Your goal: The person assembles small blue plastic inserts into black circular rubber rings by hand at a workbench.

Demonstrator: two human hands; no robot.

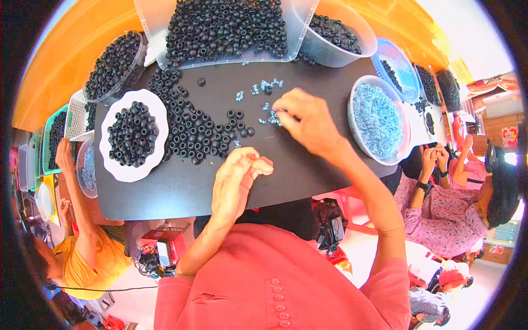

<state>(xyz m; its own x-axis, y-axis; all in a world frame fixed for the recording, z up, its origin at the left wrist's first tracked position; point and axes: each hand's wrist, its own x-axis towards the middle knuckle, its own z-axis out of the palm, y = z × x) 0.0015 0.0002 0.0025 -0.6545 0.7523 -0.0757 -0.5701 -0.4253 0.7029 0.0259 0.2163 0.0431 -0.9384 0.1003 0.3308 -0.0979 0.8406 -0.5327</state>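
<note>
My left hand (237, 179) hovers over the near part of the dark table, its fingers curled in; whatever they hold, if anything, is hidden. Farther right, my right hand (311, 124) reaches down with thumb and fingertips together at a few small blue-and-white coils (264, 121). Its fingers hide what is between them. More loose coils (254, 89) lie a little farther back. Left of them spreads a heap of black ring-shaped pieces (190, 129), with several single ones straying toward my hands.
A scalloped white plate (111, 151) of black rings stands at left. At the back are a clear bin (294, 38) and round tubs (357, 44) of black pieces. A clear bowl (355, 129) of blue coils sits right. People work on both sides.
</note>
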